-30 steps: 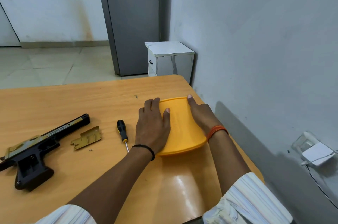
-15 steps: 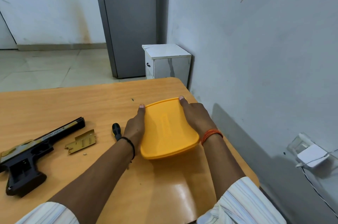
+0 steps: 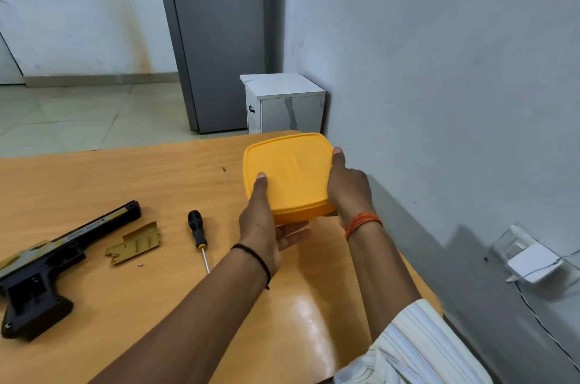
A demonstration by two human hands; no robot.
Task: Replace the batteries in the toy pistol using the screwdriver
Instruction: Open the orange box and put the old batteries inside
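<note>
A yellow lidded plastic box is held above the table's far right corner. My left hand grips its near-left side, thumb on the lid and fingers underneath. My right hand grips its right side. The black and gold toy pistol lies at the left with its battery bay open. Its gold cover plate lies beside it, with a tiny screw just in front. The black-handled screwdriver lies between the plate and my left arm.
The wooden table ends against a grey wall on the right. A small white cabinet and a grey fridge stand beyond the table. A white charger hangs on the wall at the right.
Both hands have lifted the yellow box off the table and tilted it up. My left hand shifted from lying on the lid to gripping the side with fingers under it.
</note>
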